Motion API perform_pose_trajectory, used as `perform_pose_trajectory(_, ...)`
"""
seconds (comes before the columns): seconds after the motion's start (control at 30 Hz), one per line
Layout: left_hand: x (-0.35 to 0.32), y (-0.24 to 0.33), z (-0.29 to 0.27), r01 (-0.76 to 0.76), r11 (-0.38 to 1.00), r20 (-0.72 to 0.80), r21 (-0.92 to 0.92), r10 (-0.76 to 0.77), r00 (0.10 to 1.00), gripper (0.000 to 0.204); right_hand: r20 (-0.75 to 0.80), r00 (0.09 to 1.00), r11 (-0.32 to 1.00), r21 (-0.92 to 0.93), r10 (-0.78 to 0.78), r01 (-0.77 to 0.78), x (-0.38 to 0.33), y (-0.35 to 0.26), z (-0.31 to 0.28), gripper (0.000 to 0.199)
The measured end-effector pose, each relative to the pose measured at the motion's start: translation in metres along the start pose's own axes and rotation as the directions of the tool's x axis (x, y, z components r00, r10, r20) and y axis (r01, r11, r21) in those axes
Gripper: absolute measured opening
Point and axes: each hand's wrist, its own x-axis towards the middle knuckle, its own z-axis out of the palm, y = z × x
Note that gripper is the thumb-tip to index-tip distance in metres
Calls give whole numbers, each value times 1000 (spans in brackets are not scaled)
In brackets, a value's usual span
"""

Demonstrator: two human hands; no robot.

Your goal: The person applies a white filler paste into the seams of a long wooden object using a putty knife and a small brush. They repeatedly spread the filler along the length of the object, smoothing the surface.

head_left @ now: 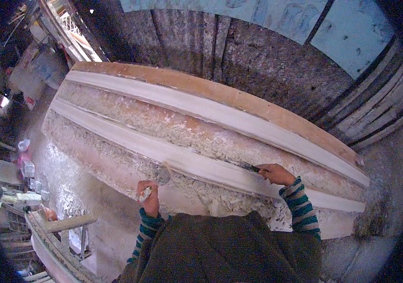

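A long, slightly curved workpiece (111, 153) stretches across in front of me, with two smooth white raised bands (187, 160) running along it. Rough, pale crumbly material (201, 191) lies in the hollows beside the bands. My right hand (276, 174) is closed round a thin dark tool (249, 166), whose tip reaches the nearer white band. Over the near side of the workpiece, my left hand (148, 195) is closed on a small object with a whitish end (145, 192); its kind is unclear. A rounded grey patch (161, 174) shows just beyond that hand.
An orange-brown strip (211, 87) forms the workpiece's far edge. Behind it stand a dark rough wall and light-blue panels (277, 19). A curved wooden frame (52, 245) stands at the lower left, near white blocks (29, 195) and a pink-and-white bag (23, 151).
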Motion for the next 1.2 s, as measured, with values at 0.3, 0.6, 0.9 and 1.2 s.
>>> perform_pose_trajectory(0.3, 2, 2, -4, 1, 995, 47, -95, 3, 999, 9, 17, 993, 935, 335, 117, -116, 15, -30, -1, 32)
perform_pose_trajectory(0.6, -17, -68, -4, 121, 992, 38, 29, -122, 992, 9, 63, 987, 905, 392, 150, -163, 16, 0, 3, 30)
perform_pose_trajectory(0.9, 1, -13, 2, -25, 1000, -17, 5, 25, 1000, 10, -63, 993, 904, 422, 102, -66, 17, 13, 22, 33)
perform_pose_trajectory(1.2, -15, -57, -5, -51, 981, 90, 190, 35, 995, 9, 0, 996, 954, 288, 90, -86, 7, -3, -8, 32)
